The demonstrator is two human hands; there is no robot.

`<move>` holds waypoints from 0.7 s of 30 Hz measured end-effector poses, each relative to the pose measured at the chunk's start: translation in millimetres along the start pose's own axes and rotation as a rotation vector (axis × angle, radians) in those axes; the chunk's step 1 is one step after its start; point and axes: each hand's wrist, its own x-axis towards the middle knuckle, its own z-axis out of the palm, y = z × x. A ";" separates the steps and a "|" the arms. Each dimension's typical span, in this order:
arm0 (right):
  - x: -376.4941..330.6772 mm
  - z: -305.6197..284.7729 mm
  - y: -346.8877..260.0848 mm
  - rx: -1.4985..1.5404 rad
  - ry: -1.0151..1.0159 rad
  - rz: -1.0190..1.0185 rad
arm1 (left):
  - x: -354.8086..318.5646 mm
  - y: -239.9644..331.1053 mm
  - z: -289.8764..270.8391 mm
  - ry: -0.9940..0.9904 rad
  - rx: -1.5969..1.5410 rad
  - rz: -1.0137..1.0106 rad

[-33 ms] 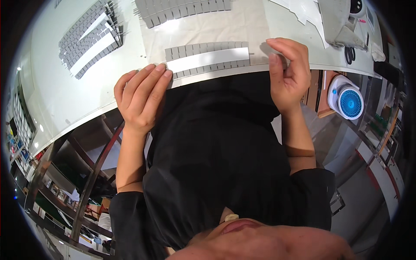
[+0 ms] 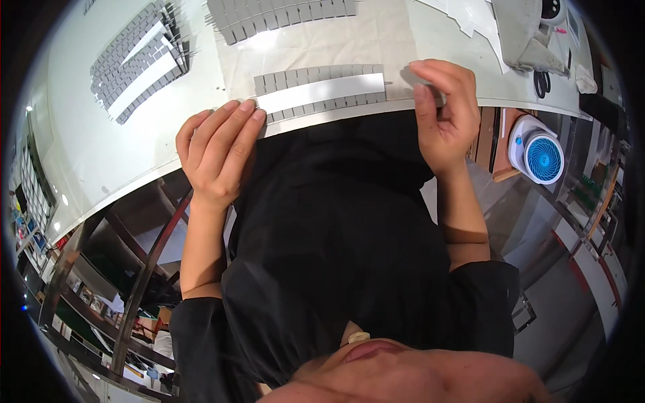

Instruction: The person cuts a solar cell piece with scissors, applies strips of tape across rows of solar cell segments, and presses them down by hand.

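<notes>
In front of me, along the near edge of the table, lies a row of grey segmented pieces with a white paper strip point(image 2: 322, 92) across it. The grey segments point(image 2: 319, 74) show above and below the white. My left hand point(image 2: 218, 151) rests with stretched fingers at the left end of this row, the fingertips touching or very close to its corner. To the right of the row, my right hand point(image 2: 450, 111) is open, thumb and forefinger apart with nothing visible between them. Its remaining fingers curl and are partly hidden. A thin pin point(image 2: 388, 82) sticks out at the row's right end.
Further rows of grey segments point(image 2: 282, 19) lie at the far middle, and a stack of them with white strips point(image 2: 144, 91) at the left. White sheets point(image 2: 467, 17), a plastic bag point(image 2: 531, 47) and black-handled scissors point(image 2: 541, 84) occupy the right. A white-and-blue fan point(image 2: 543, 159) stands below the table.
</notes>
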 end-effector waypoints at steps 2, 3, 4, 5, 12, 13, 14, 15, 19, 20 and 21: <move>0.8 -5.8 -1.7 -0.094 -0.137 -0.089 | -0.5 -0.1 0.4 0.005 0.008 0.001; -1.5 -2.9 1.3 -0.104 -0.121 -0.130 | -1.0 -0.4 0.4 0.001 0.011 -0.002; -1.6 -1.9 2.3 -0.105 -0.118 -0.129 | -1.1 -0.4 0.7 -0.003 0.015 -0.005; -1.5 -1.6 3.0 -0.140 -0.134 -0.177 | -0.5 0.3 1.0 -0.004 0.014 -0.002; -0.1 -17.7 5.4 -0.191 -0.108 -0.201 | 3.8 1.2 3.4 0.020 0.008 0.008; 1.8 -26.1 7.9 -0.255 -0.011 -0.197 | 3.7 0.7 3.3 0.033 -0.007 0.007; 3.6 -37.5 15.6 -0.327 0.093 -0.194 | 4.0 0.7 2.3 0.016 -0.017 -0.003; 9.7 -49.4 30.9 -0.383 0.290 -0.210 | 4.7 0.9 0.4 0.005 -0.033 -0.012; 53.6 -119.5 71.8 -0.558 0.611 -0.007 | -1.3 -2.2 -4.3 -0.031 -0.138 -0.020; 64.3 -128.6 115.8 0.028 0.452 0.035 | -10.6 -0.1 -5.2 -0.007 -0.116 -0.045; 70.6 -156.8 146.3 0.568 0.289 0.079 | -3.2 0.1 -6.5 0.009 -0.133 -0.040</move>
